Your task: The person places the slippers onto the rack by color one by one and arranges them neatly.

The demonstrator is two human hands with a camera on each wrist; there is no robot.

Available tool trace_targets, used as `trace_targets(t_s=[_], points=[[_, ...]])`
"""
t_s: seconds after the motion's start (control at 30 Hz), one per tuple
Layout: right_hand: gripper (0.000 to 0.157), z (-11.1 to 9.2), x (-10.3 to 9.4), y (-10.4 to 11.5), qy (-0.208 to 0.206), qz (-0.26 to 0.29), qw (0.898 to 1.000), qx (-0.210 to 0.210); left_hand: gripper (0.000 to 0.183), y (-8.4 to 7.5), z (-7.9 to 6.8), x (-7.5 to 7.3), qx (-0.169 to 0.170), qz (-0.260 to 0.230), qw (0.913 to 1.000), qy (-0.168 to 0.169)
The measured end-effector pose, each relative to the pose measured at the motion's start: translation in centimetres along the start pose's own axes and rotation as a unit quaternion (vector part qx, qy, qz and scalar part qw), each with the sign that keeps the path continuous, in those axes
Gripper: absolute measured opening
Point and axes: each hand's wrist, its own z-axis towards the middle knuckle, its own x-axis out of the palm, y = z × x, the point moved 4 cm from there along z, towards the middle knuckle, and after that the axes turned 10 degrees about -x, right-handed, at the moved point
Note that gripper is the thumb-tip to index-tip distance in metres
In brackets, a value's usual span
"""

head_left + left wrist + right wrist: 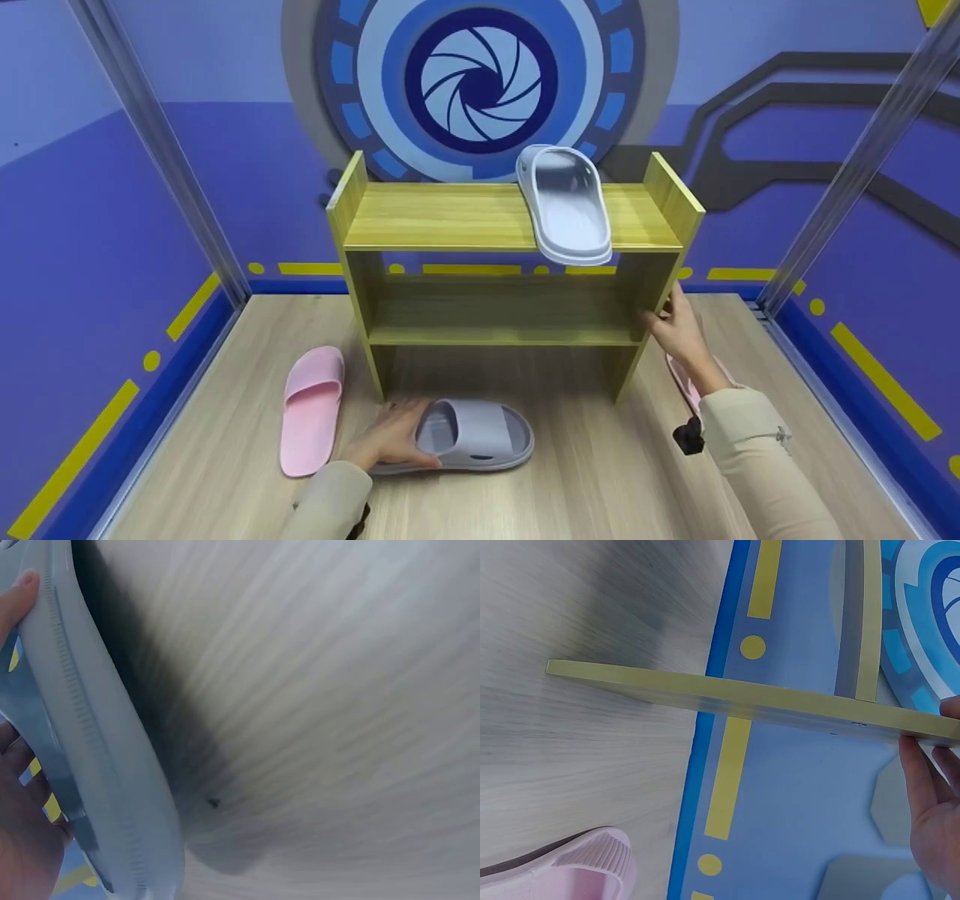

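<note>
My left hand (391, 436) grips a grey slide slipper (484, 431) by its heel end, in front of the shelf. In the left wrist view the thumb presses one side of the slipper (112, 742) and the fingers lie along the other. My right hand (681, 330) holds the right side panel of a yellow wooden shoe rack (442, 217), below the top shelf. The right wrist view has the thumb and fingers on opposite faces of that panel (780, 705). A second light grey slipper (574, 217) rests on the top shelf, its end jutting past the front edge.
One pink slipper (311, 420) lies left of the rack on the wooden table (585, 480). Another pink slipper (682, 382) is at the right, partly behind my right forearm. Blue printed walls (247, 187) and metal posts (161, 142) enclose the back and sides.
</note>
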Motion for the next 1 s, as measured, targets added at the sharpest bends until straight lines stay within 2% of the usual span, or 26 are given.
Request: trace_targets(t_s=[0.27,0.5,0.6,0.8,0.9,1.0], points=[[0.061,-0.2,0.0,0.0,0.01,0.009,1.0,0.014,0.101,-1.3,0.0,-0.8,0.02,0.036,0.9991,-0.011],[0.062,-0.1,0.0,0.2,0.011,0.012,1.0,0.018,0.103,-2.3,-0.3,-2.0,0.018,0.038,0.9991,0.005],[0.06,-0.1,0.0,0.9,0.012,0.015,1.0,0.017,0.103,-2.8,-0.2,-2.6,0.02,0.036,0.9991,0.004],[0.055,-0.3,-0.2,3.7,0.009,0.013,1.0,0.01,0.102,-4.0,-0.3,-3.6,0.038,0.038,0.9985,-0.003],[0.054,-0.4,-0.2,4.0,0.01,0.007,1.0,0.012,0.1,-4.6,-0.4,-3.9,0.05,0.041,0.9979,-0.006],[0.052,-0.3,-0.2,3.2,0.008,0.009,1.0,0.009,0.099,-5.1,-0.4,-4.3,0.055,0.047,0.9974,-0.005]])
